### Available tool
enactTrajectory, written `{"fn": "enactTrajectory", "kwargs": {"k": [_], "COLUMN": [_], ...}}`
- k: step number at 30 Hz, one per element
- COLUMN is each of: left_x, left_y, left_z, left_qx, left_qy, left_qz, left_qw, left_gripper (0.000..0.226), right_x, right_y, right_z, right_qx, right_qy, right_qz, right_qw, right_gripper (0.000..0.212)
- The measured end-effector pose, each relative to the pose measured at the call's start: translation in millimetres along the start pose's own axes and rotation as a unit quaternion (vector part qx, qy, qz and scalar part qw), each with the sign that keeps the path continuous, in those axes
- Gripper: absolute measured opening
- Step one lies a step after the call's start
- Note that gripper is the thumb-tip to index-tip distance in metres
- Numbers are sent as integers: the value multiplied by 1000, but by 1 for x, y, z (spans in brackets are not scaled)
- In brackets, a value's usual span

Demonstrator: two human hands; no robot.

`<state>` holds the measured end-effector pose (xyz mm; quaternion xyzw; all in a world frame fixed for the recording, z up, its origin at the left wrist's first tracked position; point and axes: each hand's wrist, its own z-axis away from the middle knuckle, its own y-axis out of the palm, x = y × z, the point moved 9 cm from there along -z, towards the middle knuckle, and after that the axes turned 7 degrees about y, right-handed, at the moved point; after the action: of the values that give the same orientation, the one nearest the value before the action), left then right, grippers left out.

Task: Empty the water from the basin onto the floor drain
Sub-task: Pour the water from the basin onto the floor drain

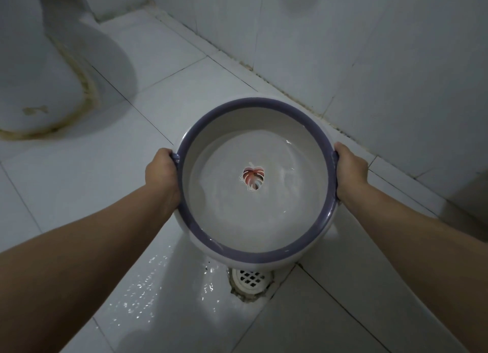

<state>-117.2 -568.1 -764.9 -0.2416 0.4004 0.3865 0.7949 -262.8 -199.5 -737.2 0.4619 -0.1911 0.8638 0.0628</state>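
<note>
A round white basin [211, 220] with a purple rim hangs in the air above the tiled floor. Clear water lies in it over a red leaf print on its bottom. My left hand [161, 175] grips the rim on the left side. On the opposite side my right hand [351, 171] grips the rim. The basin looks close to level. Just below its near edge sits the white floor drain [249, 278] with a grid cover, partly hidden by the basin. The tiles to the left of the drain are wet and shiny.
A white toilet base [39, 75] with a stained seal stands at the far left. Tiled walls [369, 48] run along the back and right, meeting the floor just behind the basin. Open floor tiles [79, 181] lie to the left.
</note>
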Motion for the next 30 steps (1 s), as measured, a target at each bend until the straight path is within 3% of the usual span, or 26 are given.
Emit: {"fn": "enactTrajectory", "kwargs": {"k": [17,25,30], "left_x": [2,0,-1], "left_y": [-3,-4,-6], "left_z": [8,14,15], "left_qx": [2,23,23], "left_qy": [-13,-15,-16], "left_qz": [-7,-7,-24], "left_qw": [1000,1000,999], "left_gripper": [25,34,51], "right_x": [0,0,0], "right_y": [-2,-2,-3], "right_z": [1,1,1], "right_qx": [2,1,-1], "right_qy": [-18,-19,-24], "right_qz": [-4,0,1], "right_qw": [1000,1000,1000], "right_gripper": [25,28,29]}}
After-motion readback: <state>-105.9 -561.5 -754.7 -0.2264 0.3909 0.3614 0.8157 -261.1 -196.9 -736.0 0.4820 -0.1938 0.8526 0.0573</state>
